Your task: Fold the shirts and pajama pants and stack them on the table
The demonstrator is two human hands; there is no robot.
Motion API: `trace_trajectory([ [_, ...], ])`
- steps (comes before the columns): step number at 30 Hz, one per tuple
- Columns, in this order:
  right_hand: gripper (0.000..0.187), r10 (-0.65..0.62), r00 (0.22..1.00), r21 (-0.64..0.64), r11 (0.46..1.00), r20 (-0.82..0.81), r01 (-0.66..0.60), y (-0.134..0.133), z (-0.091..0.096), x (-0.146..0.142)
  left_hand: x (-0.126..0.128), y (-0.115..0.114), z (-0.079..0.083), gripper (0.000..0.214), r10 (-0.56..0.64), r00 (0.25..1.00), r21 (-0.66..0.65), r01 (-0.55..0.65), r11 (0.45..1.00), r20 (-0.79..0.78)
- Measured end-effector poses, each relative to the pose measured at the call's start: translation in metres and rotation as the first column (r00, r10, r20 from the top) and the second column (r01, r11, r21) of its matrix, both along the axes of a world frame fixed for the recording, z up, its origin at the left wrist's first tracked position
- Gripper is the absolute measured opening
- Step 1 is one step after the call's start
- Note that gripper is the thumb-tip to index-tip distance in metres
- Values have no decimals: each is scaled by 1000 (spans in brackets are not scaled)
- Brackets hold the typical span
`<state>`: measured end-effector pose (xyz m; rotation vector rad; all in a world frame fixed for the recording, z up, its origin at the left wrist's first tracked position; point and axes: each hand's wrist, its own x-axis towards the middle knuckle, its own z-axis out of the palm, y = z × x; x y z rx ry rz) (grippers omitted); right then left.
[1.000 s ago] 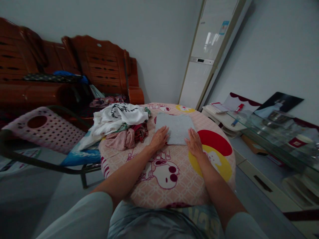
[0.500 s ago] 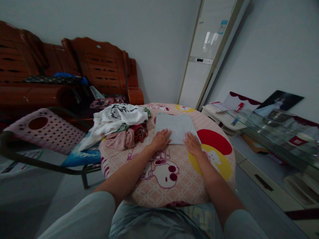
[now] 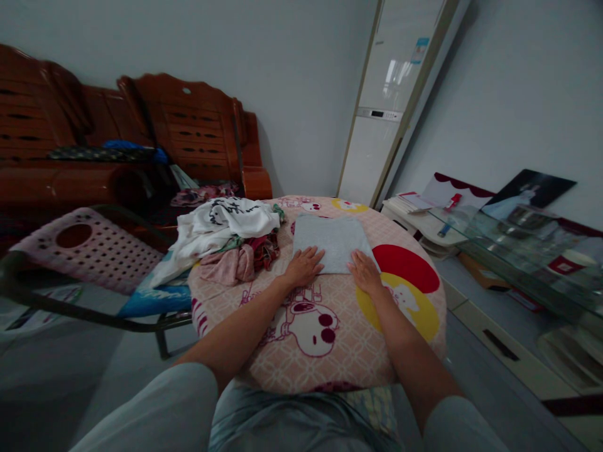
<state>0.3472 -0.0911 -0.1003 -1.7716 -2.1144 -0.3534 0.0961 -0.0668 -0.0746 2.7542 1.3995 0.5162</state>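
Note:
A folded light grey garment [image 3: 332, 237] lies flat on a round table with a pink patterned tablecloth [image 3: 287, 370]. On its near left corner rests my left hand [image 3: 304, 266], open, palm down. My right hand [image 3: 364, 271] lies open and flat on the near right corner. Neither hand grips the cloth. To the left, a loose heap of clothes covers the table's edge: a white shirt with black print [image 3: 226, 220] on top, a pink cloth [image 3: 230, 263] and dark red pieces below. The garment's exact kind cannot be made out.
A folding chair [image 3: 103, 251] with a blue cushion stands against the table's left side. Behind it is a wooden sofa [image 3: 188, 125]. A tall white air conditioner [image 3: 372, 125] stands at the back. Along the right runs a glass-topped cabinet [image 3: 518, 251] with bowls and papers.
Both hands stay almost where they were, flat on the grey garment. The fingers of my left hand look slightly shifted; the clothes heap is unchanged.

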Motion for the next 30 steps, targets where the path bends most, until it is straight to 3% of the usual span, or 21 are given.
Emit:
trace_trajectory([
  [7, 55, -131, 989, 130, 982, -71, 139, -4, 11, 1, -2, 0, 3, 55, 46, 984, 36, -53, 998, 170],
  [14, 44, -79, 997, 26, 997, 14, 78, -4, 7, 3, -2, -1, 4, 48, 55, 998, -27, -54, 998, 32],
  [30, 46, -104, 994, 7, 995, -27, 104, -2, 3, 4, -1, -2, 7, 51, 87, 996, -64, -85, 994, 34],
])
